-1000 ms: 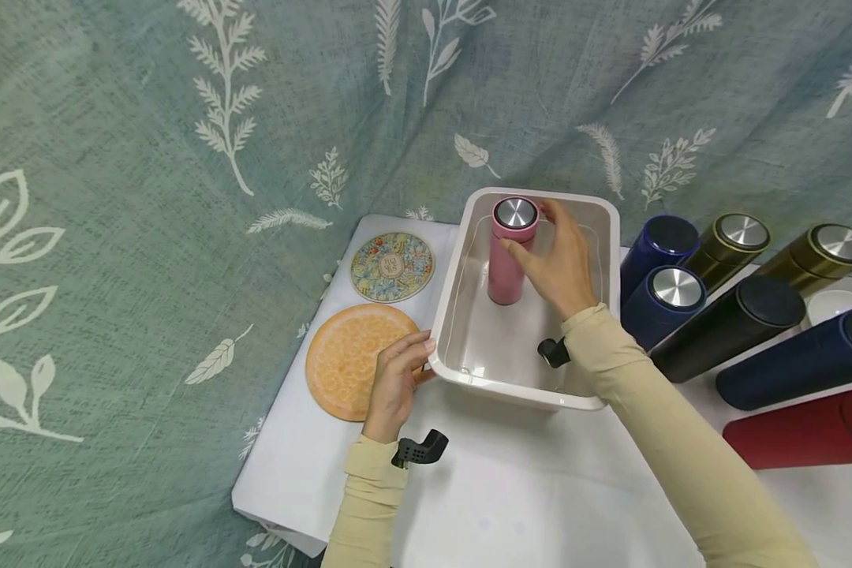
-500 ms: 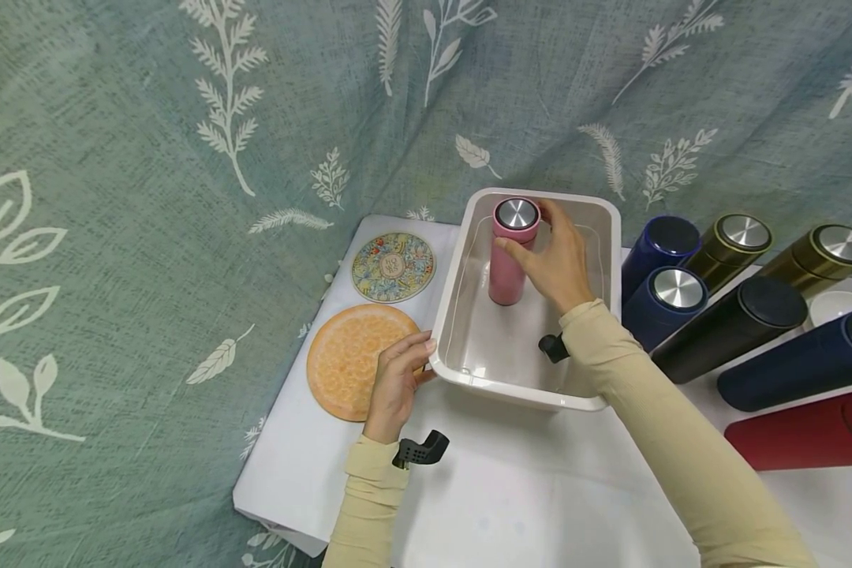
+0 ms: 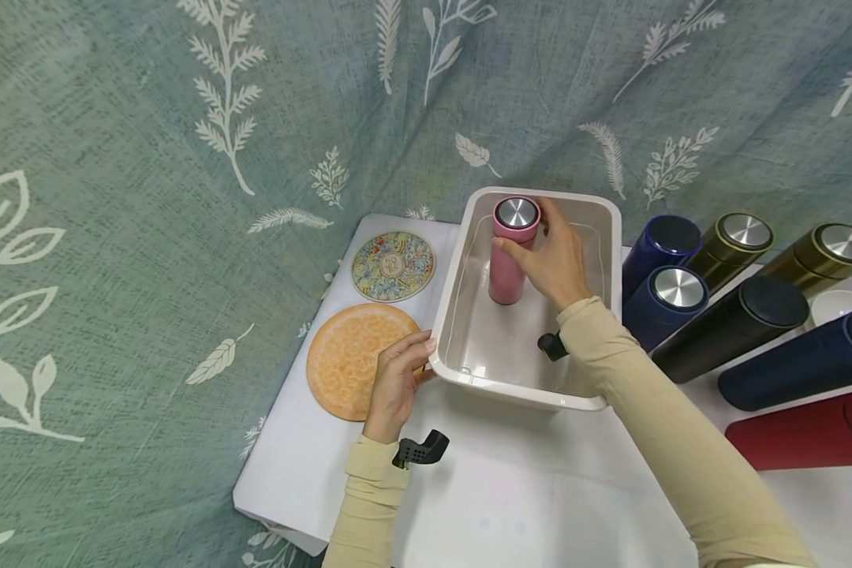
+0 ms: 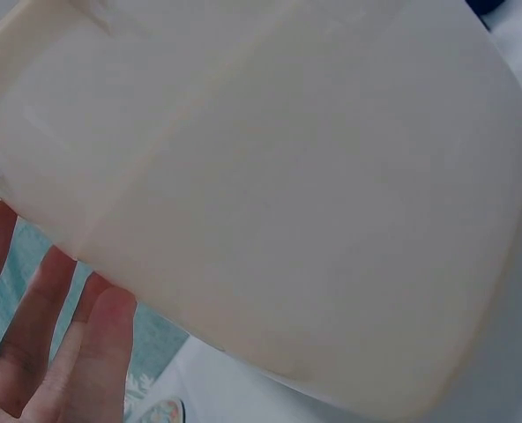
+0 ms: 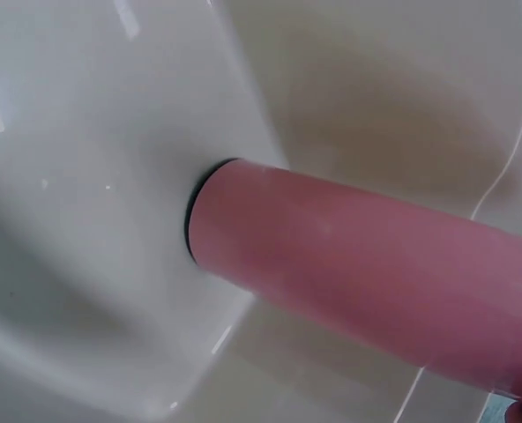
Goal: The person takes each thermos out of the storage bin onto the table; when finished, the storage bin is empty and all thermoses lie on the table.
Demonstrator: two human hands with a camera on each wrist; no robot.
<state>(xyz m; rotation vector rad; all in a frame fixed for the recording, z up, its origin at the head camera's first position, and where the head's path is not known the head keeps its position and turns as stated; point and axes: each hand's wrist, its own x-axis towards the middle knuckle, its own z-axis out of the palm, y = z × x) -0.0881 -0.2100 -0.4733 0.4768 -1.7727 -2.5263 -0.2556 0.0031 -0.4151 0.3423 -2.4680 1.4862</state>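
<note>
My right hand grips a pink thermos near its top, thumb on the near side and fingers behind. The thermos has a brushed steel lid and stands upright inside a white plastic tub. In the right wrist view the base of the pink thermos meets the tub's floor. With fairly straight fingers, my left hand touches the tub's rim at the near left corner. The left wrist view has those fingers spread, tips at the edge of the tub's outer wall.
Right of the tub stand blue thermoses, gold ones, a black one, a dark navy one and a red one. A patterned round mat and an orange round mat lie left, on the white tabletop.
The right wrist and forearm have shifted very slightly left. Otherwise the thermos, the tub and the left hand hold their places.
</note>
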